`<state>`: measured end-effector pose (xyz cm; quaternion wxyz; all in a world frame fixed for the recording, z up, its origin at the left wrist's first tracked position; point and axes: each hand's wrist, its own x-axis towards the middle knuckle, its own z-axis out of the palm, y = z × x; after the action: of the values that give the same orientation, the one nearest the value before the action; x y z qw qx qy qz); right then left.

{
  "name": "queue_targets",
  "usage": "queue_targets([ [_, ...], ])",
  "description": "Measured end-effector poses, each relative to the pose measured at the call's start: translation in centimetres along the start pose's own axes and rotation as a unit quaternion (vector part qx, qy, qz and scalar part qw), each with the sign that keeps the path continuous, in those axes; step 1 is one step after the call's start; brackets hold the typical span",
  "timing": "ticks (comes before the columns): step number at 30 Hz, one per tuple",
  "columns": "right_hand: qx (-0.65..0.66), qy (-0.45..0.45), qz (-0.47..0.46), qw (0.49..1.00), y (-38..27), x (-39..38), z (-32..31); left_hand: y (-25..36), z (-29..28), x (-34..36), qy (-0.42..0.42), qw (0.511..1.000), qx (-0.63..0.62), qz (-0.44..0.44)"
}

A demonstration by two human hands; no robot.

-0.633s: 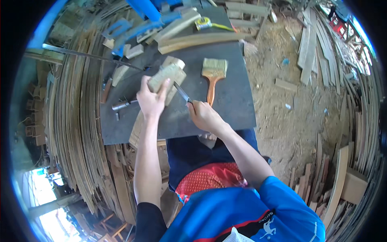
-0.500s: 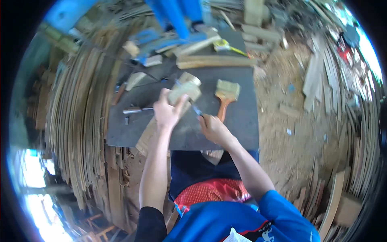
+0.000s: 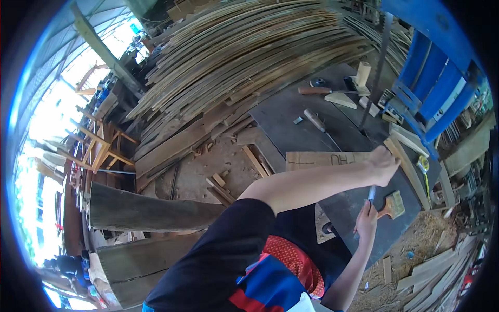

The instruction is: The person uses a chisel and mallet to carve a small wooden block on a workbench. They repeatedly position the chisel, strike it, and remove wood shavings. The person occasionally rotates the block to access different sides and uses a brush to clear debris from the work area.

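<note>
My left hand [image 3: 383,165] is closed at the far end of a marked wooden board [image 3: 312,160] lying on the dark tabletop. Its forearm crosses over the board, and whatever the fingers grip is hidden beneath them. Just nearer, my right hand [image 3: 366,222] grips what looks like a chisel [image 3: 372,193], its narrow metal blade pointing up toward the left hand. Beside the right hand lies a wide brush [image 3: 392,205] with an orange-brown handle and a pale head.
Another chisel [image 3: 316,122] and a wooden-handled tool [image 3: 314,90] lie on the dark table [image 3: 283,125]. Long wooden bars [image 3: 408,171] and a yellow tape measure [image 3: 423,164] are at its right. Stacked planks [image 3: 234,62] rise behind; wooden chair frames [image 3: 99,143] stand left.
The view has swung to the left, so the table now appears turned and farther right. The wooden block seen in my left hand is no longer visible. My right hand still holds the chisel.
</note>
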<state>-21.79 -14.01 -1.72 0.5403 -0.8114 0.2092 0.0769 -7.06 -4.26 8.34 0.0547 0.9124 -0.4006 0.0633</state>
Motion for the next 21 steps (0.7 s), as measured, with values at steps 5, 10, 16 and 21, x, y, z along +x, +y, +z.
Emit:
queue_targets([
  [5,0.013,0.018,0.009,1.000,0.5,-0.3,0.9,1.5,2.2,2.6,-0.208,0.972,0.100,-0.050],
  [10,-0.006,0.021,0.030,0.999,0.4,-0.7,1.0,0.9,2.4,2.7,-0.127,0.980,0.121,0.094],
  [16,-0.121,0.070,-0.120,0.983,1.6,1.2,2.0,-1.6,0.2,1.8,-0.145,0.989,-0.018,0.003],
  [21,-0.097,0.102,-0.164,0.976,-1.8,-3.0,2.2,-2.2,-3.6,-1.0,-0.143,0.988,-0.019,0.048],
])
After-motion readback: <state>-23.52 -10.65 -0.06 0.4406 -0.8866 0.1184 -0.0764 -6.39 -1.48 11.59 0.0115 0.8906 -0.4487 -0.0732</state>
